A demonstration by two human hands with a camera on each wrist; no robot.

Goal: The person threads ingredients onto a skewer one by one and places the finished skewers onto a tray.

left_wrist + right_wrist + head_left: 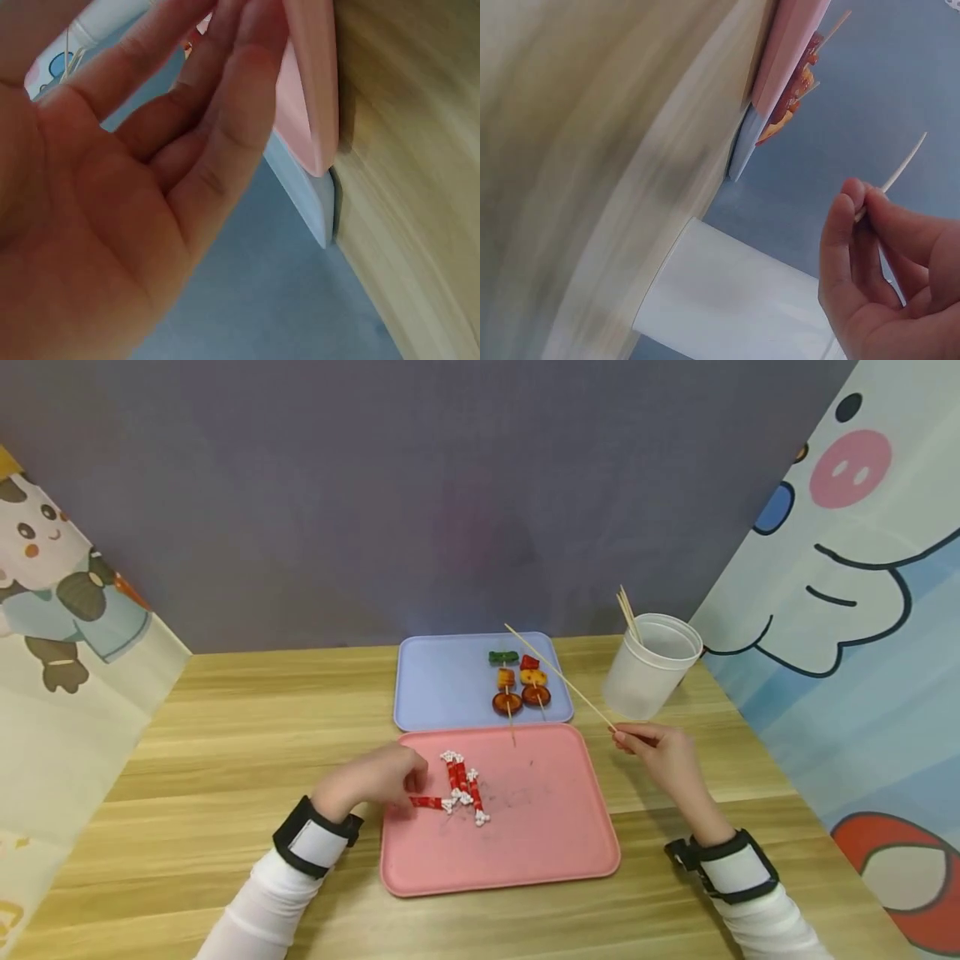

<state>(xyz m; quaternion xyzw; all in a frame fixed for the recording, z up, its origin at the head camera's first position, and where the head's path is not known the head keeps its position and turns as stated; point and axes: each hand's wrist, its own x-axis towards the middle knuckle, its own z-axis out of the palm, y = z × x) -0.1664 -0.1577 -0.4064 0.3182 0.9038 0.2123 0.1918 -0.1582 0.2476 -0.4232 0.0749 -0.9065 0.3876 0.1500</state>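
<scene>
In the head view my right hand (663,756) pinches a thin wooden skewer (562,679) near its lower end, between thumb and fingertips. The skewer slants up and left past the blue tray, with nothing threaded on it. At the left side of the pink tray (540,852), my left hand (378,779) reaches over the rim with bent fingers. Its fingertips are right at a short red stick with white knobby ends (429,802), whose left end they hide; I cannot tell whether they grip it. Several matching red sticks (477,795) lie just right of it.
Behind the pink tray sits a light blue tray (442,681) bearing two loaded toy skewers (507,702); one's stick end reaches over the pink rim. A white cup (643,672) with several bare skewers (627,612) stands back right. A grey panel (450,510) rises behind the wooden table (247,735).
</scene>
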